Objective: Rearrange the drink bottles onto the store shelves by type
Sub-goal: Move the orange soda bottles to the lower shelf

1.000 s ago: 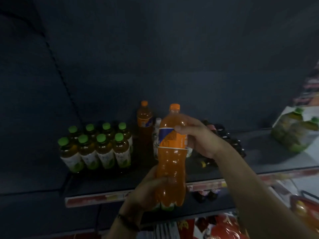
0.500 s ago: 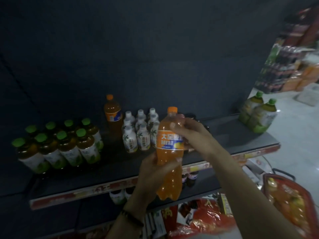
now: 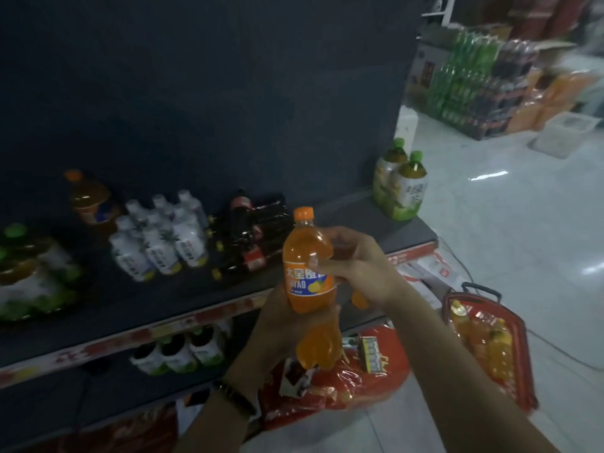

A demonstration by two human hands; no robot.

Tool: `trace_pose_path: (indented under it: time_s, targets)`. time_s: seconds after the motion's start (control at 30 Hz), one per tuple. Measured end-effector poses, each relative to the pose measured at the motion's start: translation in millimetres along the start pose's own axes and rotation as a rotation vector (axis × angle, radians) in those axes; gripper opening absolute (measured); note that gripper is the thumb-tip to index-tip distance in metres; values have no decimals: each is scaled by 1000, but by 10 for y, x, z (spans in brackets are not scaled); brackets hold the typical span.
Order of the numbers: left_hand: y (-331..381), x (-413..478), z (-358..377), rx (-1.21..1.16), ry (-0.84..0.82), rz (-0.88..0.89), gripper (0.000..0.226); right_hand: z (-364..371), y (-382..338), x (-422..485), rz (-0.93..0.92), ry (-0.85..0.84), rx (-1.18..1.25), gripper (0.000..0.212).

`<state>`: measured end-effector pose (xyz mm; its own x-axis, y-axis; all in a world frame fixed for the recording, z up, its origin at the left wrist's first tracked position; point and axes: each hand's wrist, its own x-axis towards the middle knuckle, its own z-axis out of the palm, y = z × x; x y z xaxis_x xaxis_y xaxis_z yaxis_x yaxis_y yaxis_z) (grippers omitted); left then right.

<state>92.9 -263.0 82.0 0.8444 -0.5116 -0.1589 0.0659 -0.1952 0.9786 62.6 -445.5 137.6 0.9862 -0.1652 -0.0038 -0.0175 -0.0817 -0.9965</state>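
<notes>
The orange soda bottle (image 3: 309, 276) shifts rightward along the shelf (image 3: 130, 299), upright between both hands: left hand (image 3: 277, 325) wraps its lower body, right hand (image 3: 356, 273) clasps its label.

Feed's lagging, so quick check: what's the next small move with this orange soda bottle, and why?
Probably move leftward: the orange-capped plastic soda bottle, held by left hand and right hand, matches the lone orange bottle at the back of the dark shelf, beside small white bottles.
</notes>
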Motion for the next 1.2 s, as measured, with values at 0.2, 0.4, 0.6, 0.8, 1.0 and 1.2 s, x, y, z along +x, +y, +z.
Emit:
trace_pose_path:
  time_s: [0.2,0.4,0.6,0.8,1.0,1.2]
  targets:
    - [-306,385,816,132,84,-57,64,-756,504,-92,29,-15,-124,48]
    - [-868,649,1418,146,126,-151,75,-1325,1310,-161,211,-15,-182,37]
    - [-1820,969,1858,125,133,-361,81,-1792,2553,2,500,121,37,22]
    - [-3017,1796,1871,262,265,-606,73,-2071,3752,706,518,296,-263,33]
    - [-3591,2750,1859,289,406,-407,51,-2334,4618,1535,487,382,-388,95]
    - [-3820,3370,1975,203,328,-548,53,-2380,5069,1818,339,326,-372,107]
